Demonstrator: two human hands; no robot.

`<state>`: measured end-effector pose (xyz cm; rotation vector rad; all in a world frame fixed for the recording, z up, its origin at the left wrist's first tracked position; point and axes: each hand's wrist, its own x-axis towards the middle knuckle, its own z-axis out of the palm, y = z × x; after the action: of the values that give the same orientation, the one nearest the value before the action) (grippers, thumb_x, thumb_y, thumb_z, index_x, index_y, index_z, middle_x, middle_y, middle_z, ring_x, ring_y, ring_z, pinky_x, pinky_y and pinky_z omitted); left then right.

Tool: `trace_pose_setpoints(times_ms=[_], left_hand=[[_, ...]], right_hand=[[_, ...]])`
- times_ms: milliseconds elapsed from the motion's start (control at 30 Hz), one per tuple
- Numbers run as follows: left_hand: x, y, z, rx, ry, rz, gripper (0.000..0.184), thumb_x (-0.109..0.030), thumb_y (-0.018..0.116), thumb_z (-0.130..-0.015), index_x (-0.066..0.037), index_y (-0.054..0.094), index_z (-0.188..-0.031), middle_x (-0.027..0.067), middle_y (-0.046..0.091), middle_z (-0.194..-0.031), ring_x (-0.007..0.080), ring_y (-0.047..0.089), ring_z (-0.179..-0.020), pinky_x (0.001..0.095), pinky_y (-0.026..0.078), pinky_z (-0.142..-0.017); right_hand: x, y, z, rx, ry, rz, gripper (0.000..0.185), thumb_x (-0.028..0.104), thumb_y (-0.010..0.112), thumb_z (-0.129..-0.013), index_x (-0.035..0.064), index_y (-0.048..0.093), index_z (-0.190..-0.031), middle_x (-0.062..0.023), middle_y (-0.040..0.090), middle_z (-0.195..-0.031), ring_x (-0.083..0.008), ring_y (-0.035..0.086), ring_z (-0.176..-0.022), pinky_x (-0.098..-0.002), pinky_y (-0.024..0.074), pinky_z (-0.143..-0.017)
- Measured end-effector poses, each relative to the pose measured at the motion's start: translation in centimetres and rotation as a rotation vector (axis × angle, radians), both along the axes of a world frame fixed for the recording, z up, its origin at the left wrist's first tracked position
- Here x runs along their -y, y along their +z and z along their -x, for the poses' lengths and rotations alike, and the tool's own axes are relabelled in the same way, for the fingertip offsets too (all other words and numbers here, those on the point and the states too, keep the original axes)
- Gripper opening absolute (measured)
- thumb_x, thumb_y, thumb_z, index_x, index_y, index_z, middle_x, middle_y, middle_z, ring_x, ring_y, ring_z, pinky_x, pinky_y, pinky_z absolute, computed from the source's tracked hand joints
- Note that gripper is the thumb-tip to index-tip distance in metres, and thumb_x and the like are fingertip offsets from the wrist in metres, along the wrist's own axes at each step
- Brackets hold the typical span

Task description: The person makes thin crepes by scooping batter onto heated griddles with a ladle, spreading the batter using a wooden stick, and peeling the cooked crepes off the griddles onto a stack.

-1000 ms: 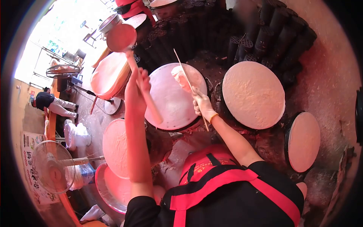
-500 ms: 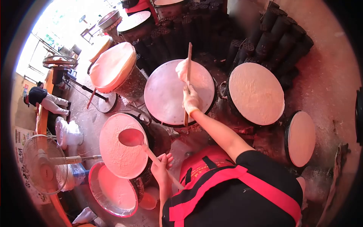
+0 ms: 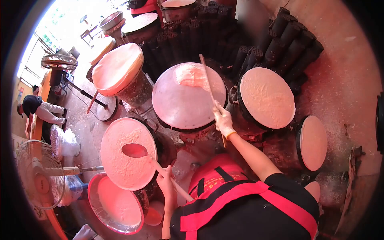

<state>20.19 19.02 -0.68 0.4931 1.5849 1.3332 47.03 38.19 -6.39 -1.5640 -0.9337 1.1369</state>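
My right hand (image 3: 223, 119), in a pale glove, is closed round a thin wooden stick (image 3: 207, 80). The stick's far part lies over a round flat griddle (image 3: 180, 108), at the right edge of a wet patch of pale batter (image 3: 190, 75). In my left hand (image 3: 165, 182) is the handle of a ladle (image 3: 135, 150). The ladle's bowl is above another round griddle, which is covered with a pale batter layer (image 3: 124, 172). Below it to the left stands a red-rimmed basin (image 3: 93, 208) with pale batter inside.
Batter-covered griddles (image 3: 267, 98) stand on the right, one smaller. A stack of pale round sheets (image 3: 118, 68) tops a drum at the upper left. Black coal briquettes (image 3: 280, 52) are piled behind. Two fans (image 3: 42, 180) and a seated person (image 3: 40, 106) are at the left.
The batter on the middle griddle has gone from a small lump to a wider patch. My right hand and the stick have moved right, and the stick now slants.
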Motion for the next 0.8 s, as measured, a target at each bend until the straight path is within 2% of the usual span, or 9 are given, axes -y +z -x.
trace_pose_setpoints(times_ms=[100,267,367,400,467,500,600,667,800], left_hand=[[-0.2,0.6,-0.6,-0.005,-0.027,0.022,0.019,-0.019,0.07,-0.087,-0.005,0.059,-0.08,-0.0025,0.049,-0.064,0.0064,0.044,-0.057,0.0216,0.033,-0.056],[0.0,-0.6,-2.5,-0.013,0.003,0.049,0.019,-0.02,0.071,-0.087,-0.002,0.063,-0.089,0.0044,0.065,-0.076,0.0057,0.046,-0.059,0.0208,0.035,-0.056],[-0.7,-0.3,-4.2,0.045,0.048,0.045,0.02,-0.019,0.069,-0.088,-0.001,0.063,-0.093,0.0097,0.07,-0.082,0.0054,0.048,-0.059,0.021,0.036,-0.054],[-0.9,-0.2,-4.7,0.063,0.083,0.055,0.02,-0.019,0.069,-0.089,-0.001,0.062,-0.094,0.0105,0.07,-0.083,0.0055,0.048,-0.058,0.0212,0.036,-0.054],[-1.2,0.1,-5.7,0.093,0.146,0.079,0.019,-0.018,0.068,-0.089,-0.001,0.061,-0.094,0.012,0.071,-0.085,0.0057,0.048,-0.057,0.0216,0.036,-0.052],[-1.3,0.2,-6.2,0.081,0.161,0.086,0.018,-0.017,0.067,-0.09,-0.001,0.06,-0.093,0.0103,0.069,-0.082,0.0058,0.047,-0.057,0.0217,0.036,-0.051],[-1.2,0.0,-7.9,0.076,0.217,0.096,0.015,-0.016,0.067,-0.089,-0.003,0.058,-0.089,0.0046,0.064,-0.074,0.0062,0.047,-0.057,0.0218,0.036,-0.051],[-1.3,-0.4,-9.2,0.11,0.269,0.073,0.014,-0.015,0.067,-0.089,-0.005,0.057,-0.085,0.0004,0.058,-0.069,0.0066,0.047,-0.059,0.0217,0.037,-0.054],[-1.8,-0.6,-11.8,0.071,0.357,0.161,0.013,-0.016,0.071,-0.085,-0.008,0.061,-0.09,-0.003,0.057,-0.075,0.0073,0.051,-0.066,0.0227,0.04,-0.062]], right_hand=[[-3.8,0.8,2.9,0.046,0.148,-0.053,0.046,0.026,0.055,-0.096,-0.0002,0.051,-0.134,-0.0144,0.057,-0.132,-0.0201,0.048,-0.128,-0.0265,0.0354,-0.104],[-6.9,3.7,4.8,0.23,0.371,0.073,0.043,0.026,0.055,-0.095,0.0094,0.053,-0.135,-0.0138,0.07,-0.1,-0.0182,0.066,-0.075,-0.0306,0.0518,-0.069],[-6.2,5.4,1.6,0.026,0.614,0.155,0.041,0.026,0.055,-0.095,0.0187,0.055,-0.135,-0.0024,0.057,-0.064,-0.0111,0.044,-0.043,-0.0298,0.0393,-0.041],[-5.4,6.4,-0.1,-0.115,0.658,0.195,0.039,0.027,0.055,-0.096,0.0229,0.056,-0.134,0.0061,0.036,-0.057,-0.0066,0.032,-0.038,-0.0246,0.0289,-0.035],[-4.9,7.2,-3.8,-0.151,0.644,0.228,0.037,0.03,0.055,-0.096,0.0223,0.057,-0.132,0.0076,0.036,-0.056,-0.0047,0.029,-0.037,-0.0225,0.0273,-0.034],[-5.1,6.4,-5.7,-0.036,0.595,0.205,0.039,0.03,0.055,-0.097,0.0167,0.056,-0.133,0.0005,0.057,-0.067,-0.0087,0.045,-0.044,-0.0253,0.0386,-0.039],[-8.0,1.4,-7.3,0.185,0.443,-0.047,0.041,0.028,0.056,-0.096,0.0071,0.056,-0.132,-0.0127,0.067,-0.11,-0.019,0.064,-0.086,-0.0288,0.0498,-0.076],[-10.5,-1.1,-7.1,0.259,0.623,-0.272,0.042,0.026,0.056,-0.095,0.0037,0.056,-0.13,-0.0158,0.061,-0.128,-0.0219,0.062,-0.109,-0.0286,0.0441,-0.095],[-10.9,1.4,-4.1,0.126,0.797,-0.028,0.04,0.026,0.056,-0.095,0.0082,0.057,-0.13,-0.0121,0.065,-0.118,-0.0208,0.061,-0.102,-0.0289,0.0441,-0.091]])
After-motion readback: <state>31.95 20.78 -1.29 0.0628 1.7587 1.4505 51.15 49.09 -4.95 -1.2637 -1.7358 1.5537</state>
